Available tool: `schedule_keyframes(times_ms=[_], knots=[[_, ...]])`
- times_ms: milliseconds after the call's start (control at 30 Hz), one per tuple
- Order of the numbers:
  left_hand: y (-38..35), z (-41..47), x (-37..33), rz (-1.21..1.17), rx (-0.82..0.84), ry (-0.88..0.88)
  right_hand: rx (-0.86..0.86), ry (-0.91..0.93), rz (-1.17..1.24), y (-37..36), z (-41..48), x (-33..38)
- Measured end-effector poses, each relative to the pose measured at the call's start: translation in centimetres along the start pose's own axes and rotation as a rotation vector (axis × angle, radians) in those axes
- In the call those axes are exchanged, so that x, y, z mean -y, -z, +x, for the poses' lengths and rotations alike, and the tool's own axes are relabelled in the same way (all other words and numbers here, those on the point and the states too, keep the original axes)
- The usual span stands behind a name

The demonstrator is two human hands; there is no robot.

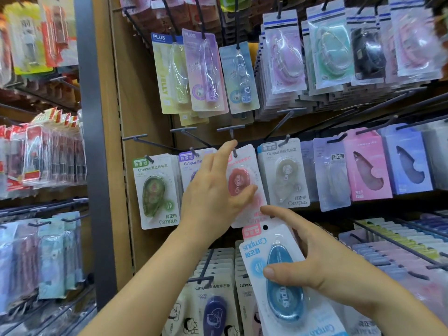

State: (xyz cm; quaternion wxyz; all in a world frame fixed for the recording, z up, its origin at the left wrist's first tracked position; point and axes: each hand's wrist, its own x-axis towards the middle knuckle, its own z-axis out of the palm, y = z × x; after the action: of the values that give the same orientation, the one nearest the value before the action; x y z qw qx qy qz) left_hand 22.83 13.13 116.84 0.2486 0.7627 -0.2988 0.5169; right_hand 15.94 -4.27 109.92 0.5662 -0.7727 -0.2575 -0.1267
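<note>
1. My left hand (213,192) is up at the middle row of hooks. Its fingers are straight and spread, and the thumb lies flat on the red pack (244,161). It is touching rather than clamping.
2. That red pack hangs from a hook (232,134), tilted. Its clear blister holds a red tape dispenser (238,180).
3. My right hand (334,270) grips the blue pack (254,253) just below the red one. The thumb is pressed across the front and the fingers are behind the card.
4. The blue pack is upside down, its hanging hole at the top left. A blue tape dispenser (286,299) is sealed under its blister.
5. Neighbours on the same row are a green pack (155,190) on the left and a beige pack (283,175) on the right. Each holds one dispenser.
</note>
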Motion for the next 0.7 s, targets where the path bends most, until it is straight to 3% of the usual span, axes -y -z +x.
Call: schedule_keyframes(times_ms=[233, 367, 500, 633, 700], knots=[[-1.4, 0.9, 0.4, 0.298, -0.006, -0.207, -0.021, 0.014, 0.03, 0.4, -0.5, -0.3], [-2.3, 1.3, 0.5, 0.482, 0.039, -0.286, -0.14, 0.044, 0.044, 1.3, -1.2, -0.5], [-2.3, 2.0, 1.1, 0.452, 0.132, -0.181, -0.222, 0.049, 0.201, 1.8, -2.0, -0.4], [-2.8, 1.4, 0.7, 0.441, 0.204, -0.145, -0.379, 0.102, 0.212, 1.8, -2.7, -0.1], [-2.5, 0.5, 0.4, 0.343, 0.139, -0.141, -0.426, 0.145, 0.216, 1.8, -3.0, 0.1]])
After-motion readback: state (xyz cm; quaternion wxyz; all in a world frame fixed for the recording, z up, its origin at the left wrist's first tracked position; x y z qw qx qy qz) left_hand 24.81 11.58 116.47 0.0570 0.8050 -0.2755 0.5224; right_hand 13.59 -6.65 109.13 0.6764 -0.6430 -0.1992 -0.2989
